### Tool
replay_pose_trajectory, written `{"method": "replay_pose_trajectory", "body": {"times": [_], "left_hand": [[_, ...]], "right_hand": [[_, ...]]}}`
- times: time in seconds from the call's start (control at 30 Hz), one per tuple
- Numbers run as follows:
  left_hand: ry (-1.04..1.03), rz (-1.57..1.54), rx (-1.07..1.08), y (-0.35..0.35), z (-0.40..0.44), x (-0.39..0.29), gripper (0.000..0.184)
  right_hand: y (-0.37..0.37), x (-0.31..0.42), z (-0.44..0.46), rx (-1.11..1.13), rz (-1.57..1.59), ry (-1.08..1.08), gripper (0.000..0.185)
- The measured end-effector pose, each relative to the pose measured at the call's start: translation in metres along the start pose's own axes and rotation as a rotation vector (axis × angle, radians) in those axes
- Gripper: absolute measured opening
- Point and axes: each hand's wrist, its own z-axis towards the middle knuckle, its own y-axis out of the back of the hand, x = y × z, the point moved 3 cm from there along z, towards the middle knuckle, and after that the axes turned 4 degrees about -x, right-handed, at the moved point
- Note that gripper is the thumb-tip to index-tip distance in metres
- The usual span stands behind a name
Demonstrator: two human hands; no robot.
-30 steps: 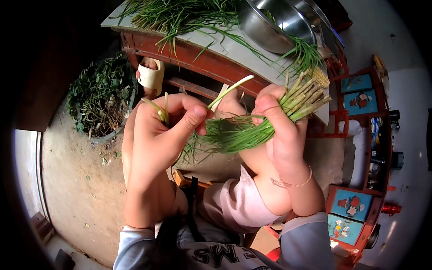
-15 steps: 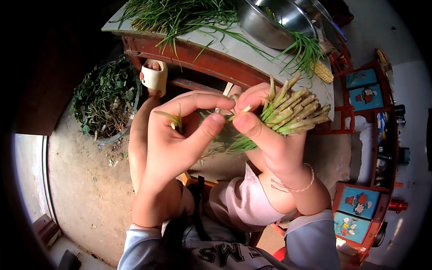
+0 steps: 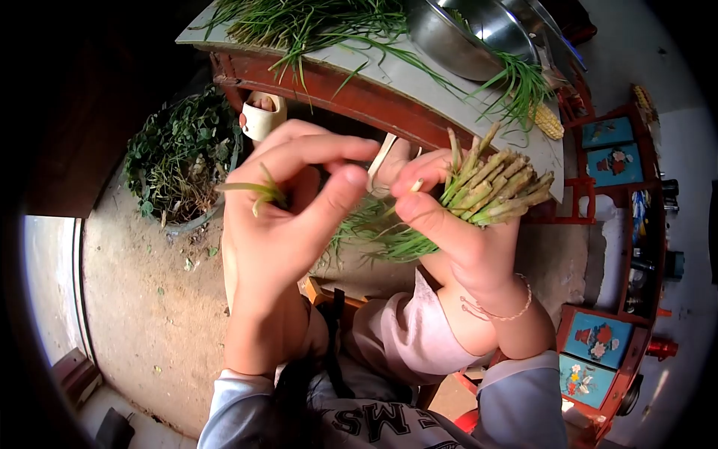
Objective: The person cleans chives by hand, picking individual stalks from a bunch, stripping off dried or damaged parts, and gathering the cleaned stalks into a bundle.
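My right hand is closed around a bundle of garlic chives, brownish stem ends outward and green leaves hanging below. A single pale stalk end sticks up between its thumb and forefinger. To the left, my left hand is half curled, its thumb and forefinger apart. Yellow-green leaf scraps poke out from its curled fingers. A gap separates the two hands.
A table ahead bears a heap of chives, a steel basin and a corn cob. Wilted greens fill a tub on the floor at left. A red cabinet with painted panels stands at right.
My left hand has drawn back leftward from the right hand, and its scraps show more. The right hand still grips the bundle, with the single stalk in its pinch.
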Motion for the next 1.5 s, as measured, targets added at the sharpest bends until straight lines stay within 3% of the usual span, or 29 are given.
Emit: {"method": "replay_pose_trajectory", "body": {"times": [0.17,0.27,0.33,0.47,0.53,0.6,0.67,0.73,0.87,0.93,1.0,1.13,1.23,1.33,1.43,1.47,1.5], "left_hand": [[0.095,-0.303,0.103,-0.012,-0.004,0.001,0.015],[0.094,-0.181,0.206,-0.008,-0.003,0.000,0.012],[0.151,-0.355,0.180,-0.010,-0.004,0.000,0.006],[0.166,-0.332,0.183,-0.012,-0.006,0.002,0.004],[0.199,-0.598,0.153,-0.020,-0.008,0.005,0.005],[0.174,-0.606,0.149,-0.022,-0.009,0.008,0.005],[0.489,-0.782,0.184,-0.023,-0.011,0.011,0.007],[0.586,-0.915,0.118,-0.020,-0.008,0.008,0.011],[0.457,-0.819,0.065,-0.013,-0.005,0.015,0.015],[0.303,-0.394,-0.074,-0.011,-0.005,0.007,0.005],[0.345,-0.401,-0.034,-0.007,-0.004,0.006,0.008],[0.216,-0.451,0.234,-0.010,-0.004,0.005,0.006],[0.185,-0.378,0.261,-0.013,-0.006,0.008,0.007],[0.142,-0.502,0.238,-0.019,-0.007,0.011,0.006],[0.404,-0.909,0.308,-0.026,-0.014,0.013,0.006],[0.617,-1.189,0.278,-0.024,-0.016,0.011,0.008],[0.580,-1.300,0.273,-0.018,-0.008,0.014,0.009]], "right_hand": [[-0.004,-0.003,-0.005,-0.139,-0.016,-0.008,0.010],[-0.005,-0.005,-0.006,-0.152,0.000,0.009,0.011],[-0.005,-0.007,-0.007,-0.103,-0.102,0.024,0.011],[-0.006,-0.007,-0.007,-0.045,-0.198,0.018,0.011],[-0.008,-0.007,-0.008,-0.041,-0.194,-0.010,0.012],[-0.008,-0.006,-0.009,-0.037,-0.192,-0.038,0.013],[-0.008,-0.007,-0.009,-0.049,-0.193,-0.076,0.013],[-0.007,-0.008,-0.008,-0.049,-0.217,-0.051,0.013],[-0.007,-0.008,-0.009,-0.068,-0.203,-0.051,0.012],[-0.008,-0.008,-0.010,-0.099,-0.122,-0.092,0.011],[-0.007,-0.009,-0.009,-0.123,-0.054,-0.119,0.011],[-0.005,-0.010,-0.010,-0.089,-0.068,-0.068,0.011],[-0.004,-0.012,-0.011,-0.091,-0.066,0.000,0.010],[-0.005,-0.008,-0.010,-0.062,-0.138,-0.010,0.010],[-0.008,-0.004,-0.010,-0.036,-0.147,-0.075,0.010],[-0.006,-0.004,-0.012,0.035,-0.198,-0.088,0.008],[-0.004,-0.004,-0.013,0.107,-0.251,-0.096,0.007]]}}
